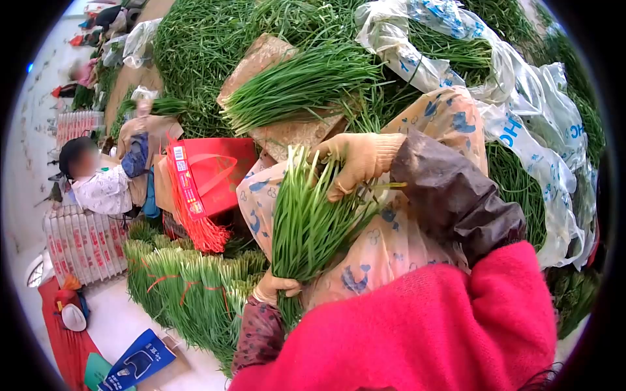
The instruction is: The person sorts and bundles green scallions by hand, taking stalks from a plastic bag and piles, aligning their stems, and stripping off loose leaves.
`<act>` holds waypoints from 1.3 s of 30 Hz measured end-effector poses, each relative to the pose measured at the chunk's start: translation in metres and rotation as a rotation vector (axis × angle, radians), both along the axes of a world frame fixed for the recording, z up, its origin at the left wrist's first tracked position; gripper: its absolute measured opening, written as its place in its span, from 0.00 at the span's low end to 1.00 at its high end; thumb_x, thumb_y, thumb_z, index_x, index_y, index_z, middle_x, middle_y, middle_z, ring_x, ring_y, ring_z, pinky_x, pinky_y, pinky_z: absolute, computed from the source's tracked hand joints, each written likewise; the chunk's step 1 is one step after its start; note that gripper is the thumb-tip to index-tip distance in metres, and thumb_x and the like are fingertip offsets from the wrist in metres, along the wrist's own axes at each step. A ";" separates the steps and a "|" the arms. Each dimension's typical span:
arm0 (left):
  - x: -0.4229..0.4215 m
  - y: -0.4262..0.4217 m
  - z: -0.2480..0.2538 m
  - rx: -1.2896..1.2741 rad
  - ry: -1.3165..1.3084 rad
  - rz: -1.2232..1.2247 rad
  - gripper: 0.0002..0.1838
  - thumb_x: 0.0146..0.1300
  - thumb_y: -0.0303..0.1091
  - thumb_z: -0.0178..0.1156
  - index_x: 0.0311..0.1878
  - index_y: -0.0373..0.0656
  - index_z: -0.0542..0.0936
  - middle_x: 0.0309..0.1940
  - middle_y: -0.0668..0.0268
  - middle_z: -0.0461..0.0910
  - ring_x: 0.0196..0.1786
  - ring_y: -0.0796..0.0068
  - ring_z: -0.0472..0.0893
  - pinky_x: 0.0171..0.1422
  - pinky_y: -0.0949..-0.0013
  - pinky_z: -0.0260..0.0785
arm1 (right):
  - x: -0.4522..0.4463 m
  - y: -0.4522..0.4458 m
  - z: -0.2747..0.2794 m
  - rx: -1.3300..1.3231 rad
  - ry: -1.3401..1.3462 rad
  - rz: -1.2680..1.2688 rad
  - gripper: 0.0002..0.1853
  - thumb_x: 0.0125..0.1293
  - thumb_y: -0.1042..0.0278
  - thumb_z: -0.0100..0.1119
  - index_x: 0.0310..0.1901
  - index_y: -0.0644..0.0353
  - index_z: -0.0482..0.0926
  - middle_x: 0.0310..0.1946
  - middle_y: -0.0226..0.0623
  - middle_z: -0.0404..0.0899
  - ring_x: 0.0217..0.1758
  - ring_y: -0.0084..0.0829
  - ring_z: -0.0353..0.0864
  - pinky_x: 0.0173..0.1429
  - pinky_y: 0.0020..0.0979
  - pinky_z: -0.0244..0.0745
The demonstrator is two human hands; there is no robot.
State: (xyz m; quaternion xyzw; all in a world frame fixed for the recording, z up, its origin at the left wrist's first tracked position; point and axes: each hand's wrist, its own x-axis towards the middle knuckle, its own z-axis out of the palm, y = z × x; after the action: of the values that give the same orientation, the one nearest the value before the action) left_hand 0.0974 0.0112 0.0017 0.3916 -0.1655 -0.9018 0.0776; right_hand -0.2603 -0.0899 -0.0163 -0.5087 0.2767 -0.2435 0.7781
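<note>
A bunch of green chives (310, 228) with pale cut ends stands upright before my chest. My left hand (277, 287), in a tan glove, is closed around its lower, leafy part. At the upper part, my right hand (362, 161), also gloved, has its fingers curled in among the stalks near the pale ends. A few loose blades stick out below its wrist. Beneath lies a patterned plastic apron (355, 277) over my lap. Just beyond, another pile of chives (300, 88) rests on a worn brown board (277, 140).
A large heap of chives (205, 58) spreads behind. Clear printed plastic bags (544, 143) lie on the right. A red bag with fringe (218, 169) and tied chive bundles (186, 280) stand on the left. Another person (104, 182) sits farther left beside stacked crates (85, 244).
</note>
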 end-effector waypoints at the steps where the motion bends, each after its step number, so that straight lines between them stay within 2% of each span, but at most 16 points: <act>1: -0.001 0.002 0.002 -0.009 0.024 0.062 0.29 0.53 0.20 0.63 0.60 0.31 0.67 0.33 0.56 0.76 0.17 0.75 0.64 0.18 0.72 0.53 | 0.000 0.002 -0.001 0.057 -0.021 -0.049 0.21 0.50 0.77 0.72 0.48 0.61 0.79 0.40 0.29 0.81 0.43 0.23 0.78 0.48 0.25 0.75; 7: 0.007 0.001 -0.015 0.047 0.128 -0.012 0.31 0.53 0.19 0.62 0.62 0.33 0.65 0.28 0.55 0.75 0.15 0.74 0.63 0.18 0.71 0.53 | -0.003 0.008 -0.018 0.099 -0.033 -0.010 0.17 0.57 0.73 0.67 0.50 0.63 0.79 0.39 0.28 0.82 0.43 0.19 0.79 0.46 0.24 0.76; 11: -0.005 0.002 -0.002 0.058 -0.059 0.041 0.30 0.52 0.18 0.62 0.60 0.35 0.68 0.29 0.57 0.76 0.15 0.74 0.64 0.18 0.71 0.54 | -0.005 0.024 -0.039 0.218 -0.327 -0.043 0.21 0.60 0.68 0.65 0.54 0.62 0.77 0.44 0.31 0.82 0.43 0.21 0.79 0.47 0.22 0.74; 15: -0.005 -0.002 -0.007 0.081 -0.101 -0.010 0.29 0.50 0.15 0.65 0.58 0.38 0.70 0.29 0.61 0.75 0.17 0.74 0.66 0.19 0.71 0.56 | -0.018 0.034 -0.018 0.360 -0.044 -0.306 0.21 0.62 0.64 0.65 0.55 0.62 0.76 0.41 0.29 0.82 0.40 0.19 0.78 0.45 0.22 0.73; 17: -0.007 -0.002 -0.007 0.015 -0.093 -0.066 0.28 0.52 0.16 0.65 0.57 0.39 0.71 0.29 0.61 0.75 0.18 0.74 0.68 0.19 0.71 0.56 | -0.020 0.028 -0.016 0.245 -0.093 -0.202 0.18 0.65 0.55 0.62 0.48 0.60 0.79 0.32 0.24 0.79 0.34 0.16 0.75 0.39 0.21 0.70; 18: -0.008 -0.002 -0.006 0.017 -0.091 -0.069 0.28 0.52 0.16 0.65 0.57 0.39 0.71 0.29 0.61 0.75 0.18 0.74 0.68 0.19 0.71 0.56 | -0.022 0.025 -0.019 0.082 0.148 -0.147 0.18 0.67 0.49 0.58 0.37 0.57 0.81 0.24 0.21 0.73 0.29 0.14 0.69 0.32 0.21 0.64; 21: -0.011 0.000 -0.005 -0.020 -0.149 -0.074 0.27 0.52 0.16 0.64 0.57 0.38 0.71 0.30 0.62 0.76 0.19 0.74 0.68 0.20 0.71 0.57 | -0.013 0.027 -0.031 0.109 0.247 -0.230 0.22 0.66 0.43 0.57 0.31 0.57 0.80 0.23 0.22 0.75 0.27 0.16 0.67 0.33 0.22 0.63; 23: -0.014 0.000 -0.004 -0.012 -0.137 -0.064 0.27 0.52 0.17 0.65 0.57 0.39 0.70 0.30 0.62 0.76 0.19 0.74 0.68 0.20 0.71 0.58 | -0.024 0.023 -0.018 0.189 0.345 -0.417 0.20 0.70 0.46 0.52 0.29 0.53 0.79 0.18 0.21 0.68 0.25 0.18 0.68 0.32 0.22 0.66; 25: -0.016 0.003 -0.005 -0.041 -0.161 -0.029 0.30 0.47 0.17 0.65 0.57 0.35 0.70 0.30 0.59 0.77 0.17 0.76 0.68 0.18 0.74 0.57 | -0.030 0.005 -0.065 0.572 -0.114 -0.942 0.18 0.73 0.48 0.48 0.33 0.52 0.78 0.17 0.21 0.68 0.20 0.21 0.68 0.29 0.25 0.69; 27: -0.013 0.006 -0.008 -0.116 -0.155 -0.075 0.29 0.48 0.18 0.65 0.57 0.35 0.70 0.28 0.60 0.76 0.17 0.75 0.68 0.18 0.73 0.58 | -0.056 -0.003 -0.053 0.677 -0.239 -1.228 0.17 0.70 0.48 0.53 0.28 0.51 0.74 0.23 0.24 0.77 0.19 0.18 0.67 0.21 0.27 0.63; 29: -0.015 0.005 -0.005 -0.133 -0.144 -0.076 0.28 0.51 0.18 0.65 0.58 0.37 0.69 0.28 0.61 0.76 0.17 0.75 0.68 0.20 0.72 0.59 | -0.076 0.007 -0.043 0.485 -0.352 -0.957 0.14 0.68 0.51 0.57 0.37 0.55 0.78 0.28 0.28 0.79 0.25 0.19 0.72 0.27 0.26 0.70; 31: -0.018 0.007 -0.007 -0.142 -0.133 -0.078 0.28 0.54 0.18 0.64 0.58 0.39 0.68 0.29 0.62 0.75 0.18 0.75 0.67 0.21 0.71 0.60 | -0.055 0.008 -0.009 0.170 0.242 -0.782 0.19 0.65 0.50 0.60 0.47 0.57 0.78 0.38 0.35 0.81 0.38 0.24 0.78 0.39 0.26 0.75; 33: -0.018 0.005 -0.008 -0.179 -0.187 -0.121 0.27 0.54 0.18 0.63 0.58 0.39 0.68 0.28 0.63 0.74 0.18 0.75 0.67 0.21 0.71 0.60 | -0.047 0.004 0.008 -0.017 0.484 -0.428 0.35 0.59 0.44 0.64 0.62 0.58 0.71 0.55 0.44 0.77 0.57 0.37 0.76 0.61 0.36 0.71; 35: -0.019 0.005 -0.009 -0.183 -0.193 -0.135 0.26 0.55 0.17 0.62 0.58 0.39 0.68 0.27 0.62 0.74 0.18 0.75 0.67 0.21 0.71 0.59 | -0.027 -0.007 0.006 -0.113 0.654 -0.333 0.38 0.58 0.50 0.67 0.67 0.56 0.64 0.57 0.44 0.76 0.54 0.33 0.78 0.59 0.34 0.72; 38: -0.022 0.004 -0.007 -0.192 -0.204 -0.157 0.25 0.55 0.16 0.61 0.57 0.39 0.69 0.27 0.62 0.74 0.18 0.75 0.68 0.21 0.70 0.59 | -0.003 -0.018 -0.003 -0.171 0.786 -0.114 0.53 0.48 0.45 0.73 0.72 0.55 0.55 0.61 0.48 0.72 0.64 0.42 0.73 0.66 0.38 0.68; 39: -0.023 0.003 -0.006 -0.193 -0.206 -0.162 0.25 0.55 0.16 0.61 0.57 0.39 0.69 0.27 0.62 0.74 0.18 0.74 0.68 0.21 0.70 0.59 | 0.003 -0.018 -0.010 -0.255 0.784 -0.033 0.50 0.48 0.51 0.72 0.71 0.55 0.57 0.60 0.48 0.73 0.62 0.42 0.74 0.64 0.37 0.69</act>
State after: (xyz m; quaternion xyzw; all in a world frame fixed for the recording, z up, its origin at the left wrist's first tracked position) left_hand 0.0745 0.0144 -0.0042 0.4581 -0.2896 -0.8401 0.0243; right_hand -0.2569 -0.1079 -0.0259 -0.6507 0.5278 -0.0763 0.5405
